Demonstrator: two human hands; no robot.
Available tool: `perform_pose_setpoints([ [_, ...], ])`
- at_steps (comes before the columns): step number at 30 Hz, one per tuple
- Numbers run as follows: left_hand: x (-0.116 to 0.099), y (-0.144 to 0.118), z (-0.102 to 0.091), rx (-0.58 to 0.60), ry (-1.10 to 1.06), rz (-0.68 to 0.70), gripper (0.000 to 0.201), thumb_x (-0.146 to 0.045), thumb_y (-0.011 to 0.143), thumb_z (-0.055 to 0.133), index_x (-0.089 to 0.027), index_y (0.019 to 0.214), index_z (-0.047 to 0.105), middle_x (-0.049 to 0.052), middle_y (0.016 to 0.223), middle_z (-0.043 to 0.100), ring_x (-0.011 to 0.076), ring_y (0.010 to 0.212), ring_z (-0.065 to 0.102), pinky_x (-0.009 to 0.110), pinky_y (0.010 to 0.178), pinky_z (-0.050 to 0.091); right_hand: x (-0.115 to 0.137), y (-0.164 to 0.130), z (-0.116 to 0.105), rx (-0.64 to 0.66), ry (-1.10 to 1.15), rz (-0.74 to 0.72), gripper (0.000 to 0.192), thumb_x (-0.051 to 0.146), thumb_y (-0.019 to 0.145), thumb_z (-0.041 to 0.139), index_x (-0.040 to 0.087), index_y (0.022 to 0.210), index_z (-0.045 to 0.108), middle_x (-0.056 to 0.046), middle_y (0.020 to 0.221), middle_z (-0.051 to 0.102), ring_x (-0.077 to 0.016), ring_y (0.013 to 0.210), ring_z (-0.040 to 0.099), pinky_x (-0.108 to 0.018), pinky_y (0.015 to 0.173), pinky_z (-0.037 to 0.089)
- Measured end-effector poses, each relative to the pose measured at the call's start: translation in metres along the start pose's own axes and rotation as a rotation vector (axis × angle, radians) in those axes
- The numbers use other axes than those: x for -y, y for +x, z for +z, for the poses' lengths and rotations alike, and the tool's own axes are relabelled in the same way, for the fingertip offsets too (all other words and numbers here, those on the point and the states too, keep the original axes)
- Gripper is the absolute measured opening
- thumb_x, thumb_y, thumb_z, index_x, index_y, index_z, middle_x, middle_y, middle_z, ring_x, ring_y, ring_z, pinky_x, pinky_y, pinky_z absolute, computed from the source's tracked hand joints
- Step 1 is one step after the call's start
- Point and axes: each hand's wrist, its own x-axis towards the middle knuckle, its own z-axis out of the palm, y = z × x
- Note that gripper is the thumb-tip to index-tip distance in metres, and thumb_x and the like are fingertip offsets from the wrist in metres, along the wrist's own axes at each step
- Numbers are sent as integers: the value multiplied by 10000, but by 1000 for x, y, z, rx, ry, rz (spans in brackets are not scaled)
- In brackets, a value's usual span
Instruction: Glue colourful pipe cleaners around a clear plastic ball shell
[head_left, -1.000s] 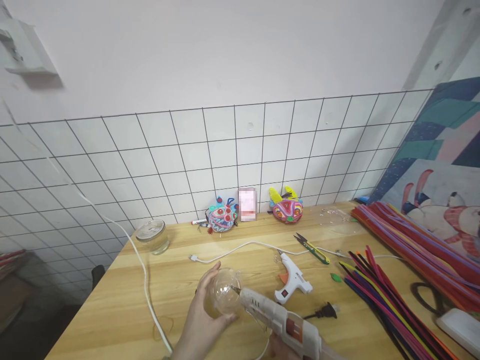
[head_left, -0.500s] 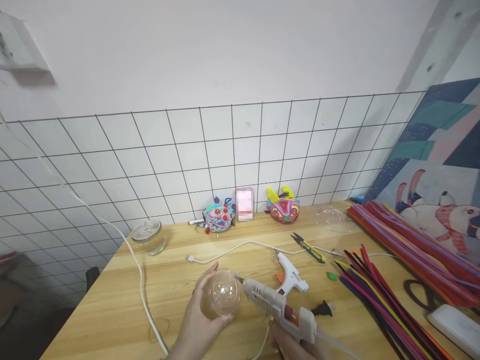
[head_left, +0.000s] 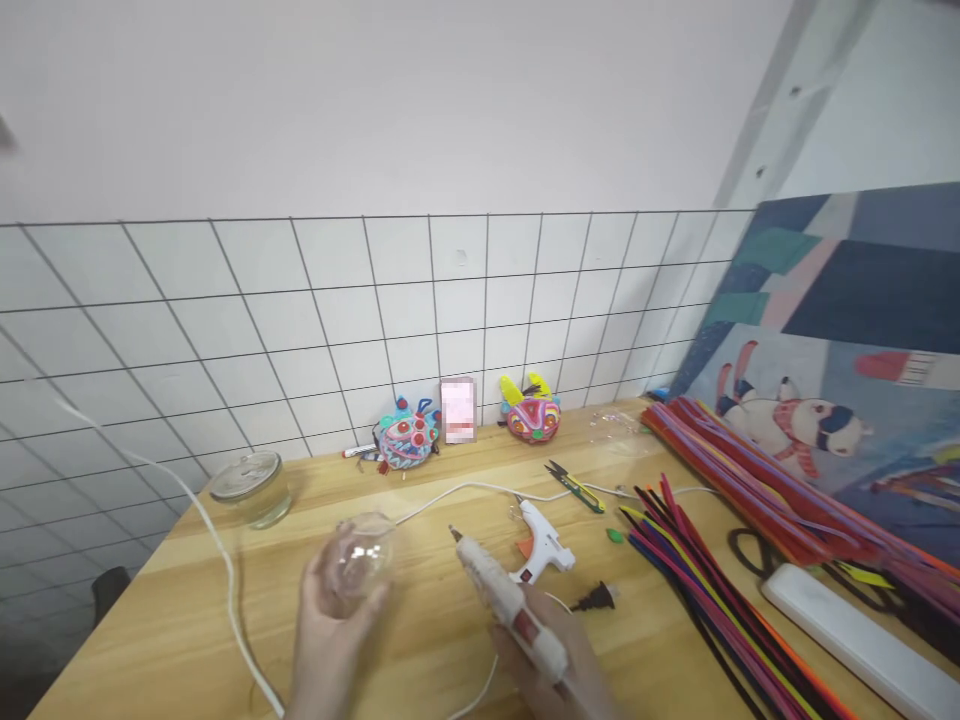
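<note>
Near the front edge of the desk [head_left: 420, 640], a person's left hand [head_left: 326, 640] cups a clear plastic ball [head_left: 362, 562], fingers curled round its lower half, while the right hand [head_left: 555, 665] grips a white glue gun [head_left: 504, 603] with its nozzle aimed toward the ball but well apart from it. Gluing on the sphere appears to be the step in hand; closing the gap would call for bringing the nozzle tip squarely to the ball's surface and steadying the sphere against rolling in the palm. A second glue gun [head_left: 541, 540] lies just behind, beside a black plug [head_left: 596, 600]. Toward the right edge lie bundled pipe cleaners [head_left: 720, 580]; snips [head_left: 574, 487] rest further back. A glass jar [head_left: 251, 488] stands near the left edge, and two colourful craft masks [head_left: 405, 440] lean at the back edge against the wire grid [head_left: 300, 320].
</note>
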Motion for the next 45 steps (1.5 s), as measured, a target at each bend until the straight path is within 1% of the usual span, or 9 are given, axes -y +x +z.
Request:
perform_pose_setpoints([
  [4, -20, 15, -5, -139, -128, -50, 641, -329, 536, 846, -292, 1090, 526, 36, 1368, 484, 315, 1304, 402, 529, 1106, 250, 4, 10, 10, 151, -385, -72, 273, 190, 790, 484, 168, 1022, 626, -126, 1100, 662, -240, 786, 675, -330, 689, 523],
  [8, -35, 23, -13, -134, -196, -54, 585, -275, 531, 857, -282, 1035, 561, 11, 1283, 538, 295, 1278, 436, 504, 1118, 249, 17, 13, 27, 200, -523, -74, 383, 117, 664, 589, 132, 1044, 638, -142, 1043, 658, -277, 860, 651, -356, 735, 518],
  [12, -47, 26, -21, -105, -232, -34, 572, -238, 567, 840, -284, 1066, 565, 6, 1280, 548, 258, 1272, 449, 438, 1111, 294, 29, 13, 31, 222, -597, -156, 447, 186, 705, 623, 183, 1151, 611, -106, 1142, 638, -251, 1012, 599, -323, 858, 477],
  [16, -58, 27, -27, -76, -273, -44, 595, -235, 564, 844, -281, 1086, 561, 13, 1299, 542, 256, 1278, 444, 438, 1112, 287, 16, 18, -11, 112, -726, -137, 206, 144, 779, 564, 208, 935, 683, -65, 1025, 682, -210, 959, 598, -289, 866, 439],
  [19, -65, 24, -27, -35, -298, -47, 552, -255, 586, 833, -288, 1070, 569, 10, 1280, 562, 249, 1258, 468, 436, 1103, 302, -16, 20, -67, -68, -876, -17, 241, 141, 863, 442, 153, 914, 677, -135, 953, 671, -258, 906, 584, -371, 832, 417],
  [23, -65, 18, -22, 18, -329, -82, 594, -306, 584, 829, -311, 1109, 552, 19, 1269, 571, 252, 1245, 480, 455, 1094, 301, -64, 12, -124, -207, -1006, 113, 209, 174, 824, 487, 107, 853, 683, -208, 876, 665, -344, 867, 589, -444, 772, 409],
  [30, -64, 8, -17, 137, -286, -99, 609, -417, 578, 805, -276, 1119, 563, 54, 1194, 621, 289, 1204, 507, 492, 1066, 308, -96, 2, -143, -223, -894, 128, 262, 219, 805, 472, 173, 727, 717, -168, 797, 723, -345, 827, 660, -426, 757, 460],
  [39, -67, 2, -23, 281, -330, -244, 571, -417, 639, 770, -262, 1148, 565, 86, 1222, 638, 282, 1188, 540, 419, 987, 415, -63, 12, -130, -284, -450, 67, 358, 445, 799, 487, 198, 853, 739, -63, 899, 776, -259, 871, 711, -273, 740, 558],
  [45, -47, 3, -16, 263, -299, -190, 625, -426, 575, 797, -226, 1132, 595, 110, 1144, 667, 303, 1158, 550, 426, 980, 400, 17, 21, -127, -364, -127, 4, 369, 488, 790, 541, 171, 857, 718, -76, 877, 742, -241, 811, 688, -244, 662, 559],
])
